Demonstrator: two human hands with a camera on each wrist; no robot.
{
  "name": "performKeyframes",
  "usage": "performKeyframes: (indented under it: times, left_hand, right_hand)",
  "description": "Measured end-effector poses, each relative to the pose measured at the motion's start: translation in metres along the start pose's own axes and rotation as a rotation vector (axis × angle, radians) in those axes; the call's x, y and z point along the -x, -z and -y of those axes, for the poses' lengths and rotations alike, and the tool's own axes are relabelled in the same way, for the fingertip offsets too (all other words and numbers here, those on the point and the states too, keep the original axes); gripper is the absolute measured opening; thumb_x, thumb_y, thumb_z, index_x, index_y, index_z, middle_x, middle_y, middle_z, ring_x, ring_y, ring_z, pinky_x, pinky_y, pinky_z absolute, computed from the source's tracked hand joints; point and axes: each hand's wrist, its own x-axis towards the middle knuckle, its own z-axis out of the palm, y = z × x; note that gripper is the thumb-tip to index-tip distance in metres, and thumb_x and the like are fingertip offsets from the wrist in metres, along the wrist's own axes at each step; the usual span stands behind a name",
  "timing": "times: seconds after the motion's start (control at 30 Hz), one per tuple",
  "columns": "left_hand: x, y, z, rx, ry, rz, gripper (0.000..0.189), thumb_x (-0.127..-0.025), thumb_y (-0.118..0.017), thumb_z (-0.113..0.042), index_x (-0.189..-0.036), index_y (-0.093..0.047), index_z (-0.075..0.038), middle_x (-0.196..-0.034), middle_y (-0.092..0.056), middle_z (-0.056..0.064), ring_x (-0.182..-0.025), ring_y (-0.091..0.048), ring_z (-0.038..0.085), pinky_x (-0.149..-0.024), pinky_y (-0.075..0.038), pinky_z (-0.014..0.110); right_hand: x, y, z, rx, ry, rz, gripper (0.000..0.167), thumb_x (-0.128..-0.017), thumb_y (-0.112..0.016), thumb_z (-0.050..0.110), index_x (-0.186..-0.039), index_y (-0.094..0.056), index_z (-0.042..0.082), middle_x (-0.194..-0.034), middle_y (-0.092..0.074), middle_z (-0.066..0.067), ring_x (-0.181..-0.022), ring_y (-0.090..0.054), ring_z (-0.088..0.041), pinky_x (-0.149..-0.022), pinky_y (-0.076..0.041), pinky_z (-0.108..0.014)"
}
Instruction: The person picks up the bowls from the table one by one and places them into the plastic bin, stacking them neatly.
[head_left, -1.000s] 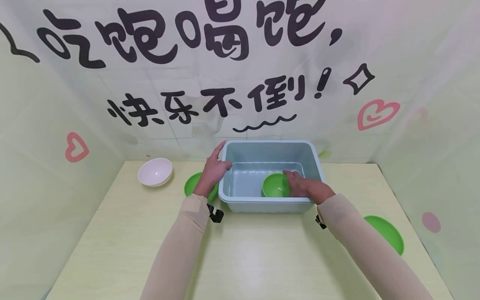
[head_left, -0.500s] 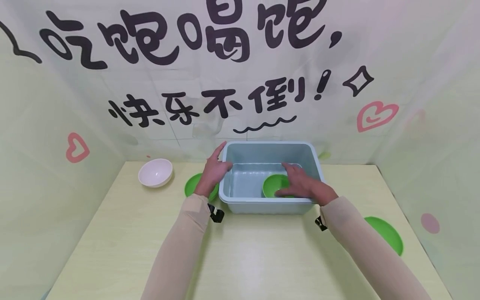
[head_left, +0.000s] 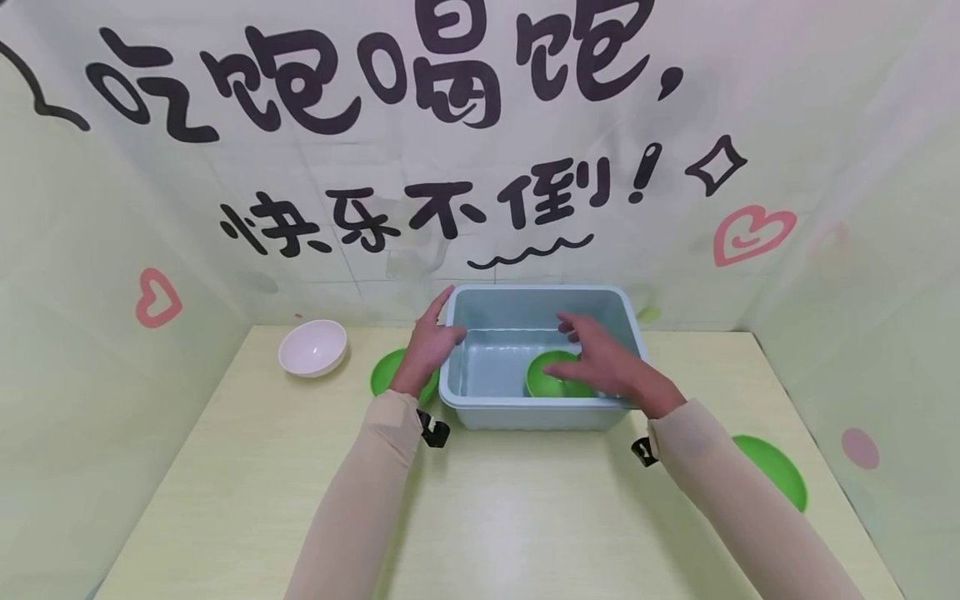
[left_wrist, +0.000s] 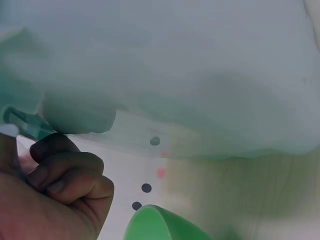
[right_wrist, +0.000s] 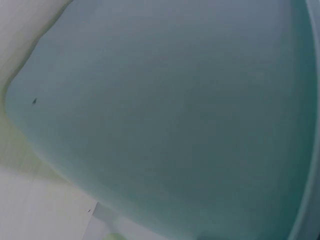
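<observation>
While the bowl sits where it was a second ago, the right hand [head_left: 603,358] has come off it. Earlier its fingers closed at the right edge of the green bowl [head_left: 537,381]; now fingers and thumb are spread above that side. Thumb overlaps the bowl in the head view; whether it touches, cannot tell. Right wrist view shows no fingers.

Bowl's place: inside the blue-grey plastic basin [head_left: 540,417], right of centre toward the near wall, opening up. Reading: it has been let go and rests on its own, so the right hand is probably free.

Left hand [head_left: 431,345] unchanged. Pinching the basin's left rim, thumb over the inner side, index finger stretched along the outside; in the left wrist view the other fingers curl together below. Likely a steadying grip.

Round about, outside the basin: second green bowl [head_left: 384,367] just left of it, partly hidden by the left wrist; white bowl [head_left: 312,347] farther left, near the back edge; green dish [head_left: 776,468] to the right, partly behind the right sleeve [head_left: 738,492]. All on the pale wooden table [head_left: 495,517].
</observation>
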Motion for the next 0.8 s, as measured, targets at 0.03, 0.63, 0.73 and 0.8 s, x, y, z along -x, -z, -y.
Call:
performKeyframes:
  times: [0.03,0.63,0.73,0.8]
  left_hand:
    - [0.000,0.000,0.000,0.000,-0.002,0.000,0.091,-0.081,-0.056,-0.009,-0.160,-0.027,-0.044,-0.148,-0.055,0.011,-0.097,-0.060,0.025,-0.076,-0.050,0.034]
    - [0.000,-0.001,-0.001,-0.007,0.000,-0.003,0.090,-0.082,-0.056,-0.009,-0.160,-0.026,-0.044,-0.142,-0.056,0.012,-0.079,-0.053,0.020,-0.071,-0.048,0.032]
    - [0.000,-0.001,-0.001,-0.011,0.000,-0.006,0.091,-0.082,-0.056,-0.009,-0.160,-0.026,-0.044,-0.139,-0.058,0.012,-0.076,-0.051,0.019,-0.070,-0.047,0.032]
    - [0.000,-0.001,0.000,-0.015,-0.001,-0.008,0.091,-0.081,-0.056,-0.009,-0.160,-0.026,-0.044,-0.135,-0.060,0.012,-0.075,-0.050,0.019,-0.069,-0.046,0.032]
  right_hand:
    - [0.001,0.001,0.001,-0.021,0.001,-0.007,0.094,-0.090,-0.077,0.030,-0.159,-0.022,-0.003,-0.152,-0.042,-0.027,-0.137,-0.046,-0.047,-0.107,-0.047,-0.056]
    - [0.028,0.038,0.008,-0.085,-0.083,-0.134,0.087,-0.091,-0.077,0.033,-0.159,-0.028,0.007,-0.147,-0.048,-0.016,-0.127,-0.053,-0.035,-0.106,-0.050,-0.053]
    - [0.036,0.042,0.008,-0.089,-0.087,-0.144,0.087,-0.091,-0.076,0.033,-0.159,-0.028,0.008,-0.147,-0.048,-0.015,-0.127,-0.054,-0.035,-0.106,-0.049,-0.053]
    - [0.040,0.045,0.007,-0.092,-0.081,-0.156,0.087,-0.091,-0.077,0.032,-0.159,-0.028,0.008,-0.147,-0.048,-0.015,-0.127,-0.054,-0.034,-0.105,-0.050,-0.053]
